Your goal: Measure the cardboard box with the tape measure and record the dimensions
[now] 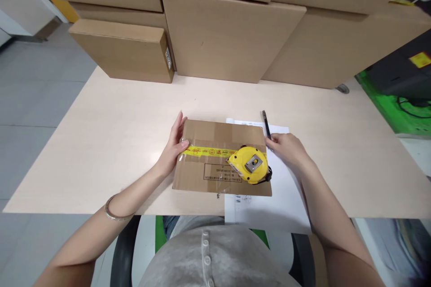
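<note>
In the head view a flat cardboard box (198, 175), with yellow printed tape across it, sits in front of me at the table's near side. My left hand (173, 148) grips its left edge, thumb on top and fingers along the side. A yellow tape measure (252, 164) rests on the box's right half. At the box's right edge, my right hand (286, 145) is closed around the lower part of a black pen (266, 123); its tip is hidden. White paper sheets (286, 206) lie partly under the box and hang over the table edge.
Large cardboard boxes (229, 36) stand in a row along the table's back. A smaller carton (134, 54) is at the back left. To the right are a green surface (387, 107) and a dark device (400, 71) with a cable.
</note>
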`<state>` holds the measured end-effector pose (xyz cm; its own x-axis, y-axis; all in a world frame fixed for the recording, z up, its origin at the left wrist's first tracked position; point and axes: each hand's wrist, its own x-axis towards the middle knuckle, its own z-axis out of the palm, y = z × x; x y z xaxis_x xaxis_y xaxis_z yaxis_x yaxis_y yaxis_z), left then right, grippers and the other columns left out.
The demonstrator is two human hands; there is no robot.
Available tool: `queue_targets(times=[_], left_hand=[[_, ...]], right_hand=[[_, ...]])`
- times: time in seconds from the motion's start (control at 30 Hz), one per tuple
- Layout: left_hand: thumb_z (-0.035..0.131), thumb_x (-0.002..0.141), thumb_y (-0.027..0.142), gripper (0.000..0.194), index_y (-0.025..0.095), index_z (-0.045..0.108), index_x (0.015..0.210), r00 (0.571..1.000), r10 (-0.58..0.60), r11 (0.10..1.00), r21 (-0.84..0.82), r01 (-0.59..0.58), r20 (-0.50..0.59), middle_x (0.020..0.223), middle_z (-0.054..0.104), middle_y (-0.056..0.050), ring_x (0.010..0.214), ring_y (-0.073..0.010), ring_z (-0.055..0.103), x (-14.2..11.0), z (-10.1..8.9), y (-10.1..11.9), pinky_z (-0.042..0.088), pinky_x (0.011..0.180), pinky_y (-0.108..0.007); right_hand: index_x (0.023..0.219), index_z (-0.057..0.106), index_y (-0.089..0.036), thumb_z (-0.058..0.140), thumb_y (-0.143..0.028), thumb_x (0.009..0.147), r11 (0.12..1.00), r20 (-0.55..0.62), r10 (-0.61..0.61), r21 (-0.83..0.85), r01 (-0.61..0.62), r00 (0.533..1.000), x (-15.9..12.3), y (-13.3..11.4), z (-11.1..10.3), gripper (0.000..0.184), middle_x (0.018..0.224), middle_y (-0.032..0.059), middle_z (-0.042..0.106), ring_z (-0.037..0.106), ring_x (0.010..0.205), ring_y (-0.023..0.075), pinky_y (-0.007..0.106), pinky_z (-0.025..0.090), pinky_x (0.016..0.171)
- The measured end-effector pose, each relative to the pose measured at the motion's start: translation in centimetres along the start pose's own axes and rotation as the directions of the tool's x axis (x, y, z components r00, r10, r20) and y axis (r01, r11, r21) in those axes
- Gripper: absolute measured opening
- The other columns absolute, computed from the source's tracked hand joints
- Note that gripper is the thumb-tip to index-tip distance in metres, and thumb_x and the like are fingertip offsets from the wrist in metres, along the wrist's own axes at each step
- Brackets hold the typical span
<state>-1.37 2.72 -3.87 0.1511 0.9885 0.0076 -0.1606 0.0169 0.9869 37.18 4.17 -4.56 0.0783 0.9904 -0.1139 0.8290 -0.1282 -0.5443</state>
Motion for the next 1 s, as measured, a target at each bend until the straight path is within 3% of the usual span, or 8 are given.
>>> queue_targets(times=[0.27,0.37,0.47,0.53,0.6,0.73,0.8,1.0], left_hand=[[0.068,0.090,0.059,0.036,0.035,0.079,0.115,0.986,0.115,0.974,0.184,-0.135,0.116,0.168,0.039,0.000,0.164,-0.0395,0.011,0.1,-0.8,0.6,0.011,0.134,-0.061],[0.060,0.094,0.062,0.038,0.036,0.079,0.113,0.986,0.117,0.982,0.136,-0.133,0.122,0.166,0.041,0.000,0.163,-0.0388,0.014,0.0,-0.6,0.4,0.011,0.134,-0.062],[0.047,0.099,0.065,0.045,0.037,0.079,0.113,0.983,0.126,0.992,0.006,-0.128,0.131,0.161,0.045,0.000,0.161,-0.0367,0.021,0.0,-0.3,0.0,0.014,0.134,-0.061],[0.044,0.099,0.068,0.049,0.037,0.079,0.112,0.983,0.120,0.993,-0.036,-0.116,0.137,0.158,0.047,-0.001,0.159,-0.0361,0.026,0.0,-0.2,-0.2,0.019,0.133,-0.060],[0.044,0.098,0.071,0.051,0.036,0.080,0.111,0.984,0.118,0.993,-0.039,-0.114,0.133,0.153,0.050,-0.003,0.156,-0.0356,0.032,0.1,-0.2,-0.2,0.022,0.133,-0.059],[0.039,0.099,0.073,0.057,0.035,0.081,0.109,0.990,0.092,0.995,-0.038,-0.088,0.105,0.146,0.055,-0.004,0.148,-0.0340,0.042,0.2,-0.4,0.0,0.025,0.132,-0.054],[0.037,0.098,0.075,0.062,0.033,0.081,0.108,0.993,0.069,0.998,-0.016,-0.067,0.096,0.141,0.059,-0.005,0.148,-0.0335,0.043,0.3,-0.5,0.1,0.024,0.132,-0.052],[0.047,0.087,0.087,0.070,0.026,0.075,0.107,0.999,-0.027,0.993,-0.111,0.031,0.041,0.116,0.073,-0.008,0.135,-0.0341,0.056,0.7,-0.7,-0.5,0.039,0.122,-0.050]], right_hand=[[0.066,0.055,-0.025,0.063,-0.050,0.094,0.973,-0.203,0.007,-0.224,-0.054,0.979,-2.2,-3.6,-1.5,0.038,0.059,0.0044,0.055,0.048,0.055,0.0209,0.035,0.027,0.059],[0.096,0.070,-0.024,0.043,-0.054,0.105,0.960,-0.309,-0.256,-0.191,0.204,0.916,-5.1,-6.3,-2.9,0.041,0.081,0.0082,0.065,0.060,0.070,0.0245,0.039,0.042,0.065],[0.122,0.072,-0.024,0.035,-0.062,0.106,0.813,-0.219,-0.576,-0.258,0.522,0.788,-8.0,-9.4,-3.4,0.055,0.100,0.0132,0.068,0.064,0.083,0.0289,0.045,0.049,0.072],[0.126,0.070,-0.025,0.046,-0.066,0.101,0.746,-0.178,-0.655,-0.310,0.590,0.734,-9.2,-10.8,-3.1,0.053,0.111,0.0159,0.071,0.065,0.092,0.0336,0.050,0.051,0.075],[0.126,0.066,-0.027,0.060,-0.064,0.096,0.760,-0.163,-0.644,-0.254,0.599,0.748,-9.9,-11.6,-2.5,0.048,0.119,0.0161,0.072,0.067,0.103,0.0377,0.056,0.054,0.082],[0.134,0.054,-0.031,0.072,-0.052,0.093,0.854,-0.008,-0.496,0.173,0.490,0.868,-10.2,-12.4,-1.6,0.049,0.122,0.0116,0.073,0.074,0.106,0.0325,0.049,0.064,0.082],[0.134,0.054,-0.031,0.073,-0.043,0.095,0.833,0.064,-0.506,0.297,0.467,0.860,-9.6,-13.6,-1.5,0.045,0.124,0.0092,0.073,0.075,0.106,0.0287,0.044,0.066,0.081],[0.135,0.057,-0.032,0.065,-0.026,0.101,0.617,0.119,-0.772,0.373,0.693,0.624,-5.6,-20.7,-0.9,0.035,0.135,0.0065,0.070,0.068,0.125,0.0244,0.042,0.057,0.109]])
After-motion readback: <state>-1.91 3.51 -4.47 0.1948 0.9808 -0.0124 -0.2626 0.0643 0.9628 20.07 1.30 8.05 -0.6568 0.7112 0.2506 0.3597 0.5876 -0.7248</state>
